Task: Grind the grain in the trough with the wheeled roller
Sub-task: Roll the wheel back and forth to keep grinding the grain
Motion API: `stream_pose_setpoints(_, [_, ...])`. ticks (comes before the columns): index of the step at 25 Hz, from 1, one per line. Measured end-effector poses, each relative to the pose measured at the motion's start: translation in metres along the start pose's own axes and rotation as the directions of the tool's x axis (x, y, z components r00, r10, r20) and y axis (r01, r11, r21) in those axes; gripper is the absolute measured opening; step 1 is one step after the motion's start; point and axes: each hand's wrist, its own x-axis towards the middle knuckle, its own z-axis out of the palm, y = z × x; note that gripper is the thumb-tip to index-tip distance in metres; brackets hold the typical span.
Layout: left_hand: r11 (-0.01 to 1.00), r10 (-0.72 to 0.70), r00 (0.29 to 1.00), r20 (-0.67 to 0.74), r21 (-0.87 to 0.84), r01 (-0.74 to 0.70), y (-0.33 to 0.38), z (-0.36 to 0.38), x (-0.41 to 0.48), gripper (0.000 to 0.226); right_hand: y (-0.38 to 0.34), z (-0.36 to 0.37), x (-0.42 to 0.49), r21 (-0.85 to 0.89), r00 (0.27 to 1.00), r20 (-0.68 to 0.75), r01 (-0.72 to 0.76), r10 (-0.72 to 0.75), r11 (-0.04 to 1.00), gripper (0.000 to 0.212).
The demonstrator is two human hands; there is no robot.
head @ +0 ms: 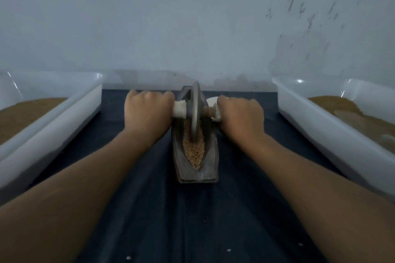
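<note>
Head | left hand (149, 111), right hand (241, 115) grip roller (195, 104) | on grain (193, 151) in trough (206, 168)

Dim, bluish, soft light; slight blur, wide-angle bending at edges.

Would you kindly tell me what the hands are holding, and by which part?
The wheeled roller: the left hand grips its left handle, the right hand its right handle.
</note>
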Motion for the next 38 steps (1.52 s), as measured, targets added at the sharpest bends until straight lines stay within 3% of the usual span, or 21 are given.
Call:
stream_pose_setpoints(6, [0.998, 0.063, 0.998, -0.007, -0.017, -0.063, 0.000, -0.028, -0.020, 0.033, -0.004, -0.024, -0.031, 0.004, 0.994, 0.102, -0.035, 0.034, 0.999, 0.023])
stream_pose_setpoints(11, [0.995, 0.087, 0.991, -0.106, -0.036, -0.091, -0.005, -0.025, -0.021, 0.033, -0.001, -0.028, -0.035, -0.056, 0.999, 0.027, -0.045, 0.047, 0.997, 0.026])
stream_pose_setpoints(16, [1.000, -0.012, 0.999, -0.030, -0.027, 0.011, -0.005, 0.014, -0.001, 0.024, 0.002, 0.001, 0.008, -0.099, 1.000, 0.011, -0.026, 0.028, 0.995, 0.016])
stream_pose_setpoints(21, [0.997, -0.060, 0.997, -0.043, -0.053, 0.058, -0.005, 0.035, 0.020, 0.020, 0.009, 0.024, 0.037, -0.102, 1.000, 0.012, -0.006, 0.007, 0.995, 0.026])
stream_pose_setpoints(29, [0.989, -0.128, 0.992, -0.014, -0.079, 0.127, -0.002, 0.019, -0.009, 0.026, -0.005, -0.003, 0.025, -0.133, 0.998, -0.039, 0.042, -0.048, 0.990, 0.015])
stream_pose_setpoints(34, [0.991, -0.094, 0.993, 0.067, -0.085, 0.100, 0.000, -0.013, -0.029, 0.030, -0.009, -0.029, -0.001, -0.093, 0.998, 0.039, 0.052, -0.049, 0.994, 0.017])
stream_pose_setpoints(38, [0.989, -0.074, 0.984, 0.163, -0.116, 0.093, -0.004, -0.035, -0.051, 0.033, -0.014, -0.057, -0.011, -0.106, 0.983, 0.138, 0.139, -0.124, 0.985, 0.030])
